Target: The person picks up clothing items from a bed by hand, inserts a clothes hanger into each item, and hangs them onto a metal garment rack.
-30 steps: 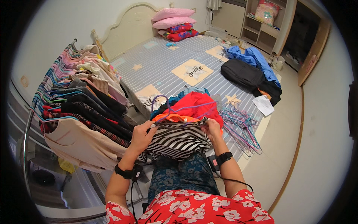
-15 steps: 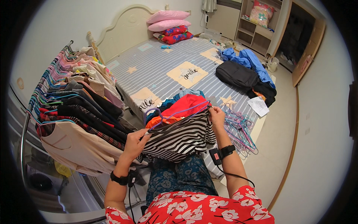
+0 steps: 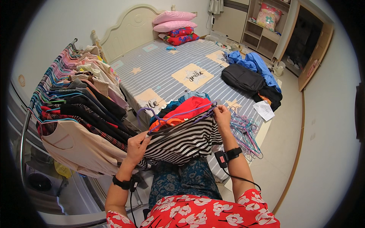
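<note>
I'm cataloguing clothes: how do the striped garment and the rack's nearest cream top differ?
The striped garment is black and white; the cream top shows no stripes. The striped garment is held by left hand and right hand; the cream top hangs on the rack. Both are clothes.

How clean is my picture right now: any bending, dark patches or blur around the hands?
Head view: the long brown strip along the floor's right edge bows with fisheye distortion, and the corners go black; head view: the dark open doorway at upper right hides most detail; head view: the left hand, right hand and black-and-white striped fabric garment look sharp, stripes distinct.
</note>
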The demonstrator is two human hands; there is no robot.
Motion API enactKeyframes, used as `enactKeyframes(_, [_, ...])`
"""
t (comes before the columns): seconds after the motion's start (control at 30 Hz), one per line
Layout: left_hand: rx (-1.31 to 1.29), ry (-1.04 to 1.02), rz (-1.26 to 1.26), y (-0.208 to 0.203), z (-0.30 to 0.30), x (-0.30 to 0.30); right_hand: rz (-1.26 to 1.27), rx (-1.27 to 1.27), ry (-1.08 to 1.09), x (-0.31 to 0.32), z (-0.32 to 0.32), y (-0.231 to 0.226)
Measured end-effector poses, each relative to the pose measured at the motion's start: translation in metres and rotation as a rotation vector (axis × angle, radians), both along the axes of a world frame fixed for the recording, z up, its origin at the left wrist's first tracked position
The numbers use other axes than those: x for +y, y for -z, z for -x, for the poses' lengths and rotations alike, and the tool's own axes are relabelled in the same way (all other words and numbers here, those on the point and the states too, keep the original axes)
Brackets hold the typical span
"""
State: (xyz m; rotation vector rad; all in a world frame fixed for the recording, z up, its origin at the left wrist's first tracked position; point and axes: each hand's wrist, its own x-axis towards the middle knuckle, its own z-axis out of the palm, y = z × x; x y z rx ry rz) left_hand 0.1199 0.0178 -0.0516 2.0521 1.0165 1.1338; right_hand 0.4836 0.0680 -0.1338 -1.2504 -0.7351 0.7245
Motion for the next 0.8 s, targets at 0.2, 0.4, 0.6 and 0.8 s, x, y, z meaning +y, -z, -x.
enactKeyframes(0.2, [0.004,-0.097,0.003,0.001,0.000,0.003,-0.013,-0.187,0.060,0.000,0.001,-0.002])
enactKeyframes(0.4, [-0.052,-0.129,-0.038,0.008,0.000,0.003,0.006,-0.228,0.038,-0.006,0.005,-0.011])
enactKeyframes(0.6, [-0.044,-0.081,-0.020,0.008,-0.002,0.002,0.002,-0.238,0.044,-0.004,0.001,-0.004])
enactKeyframes(0.8, [0.061,-0.060,-0.171,0.012,0.001,0.002,0.013,-0.227,0.055,-0.003,-0.001,-0.012])
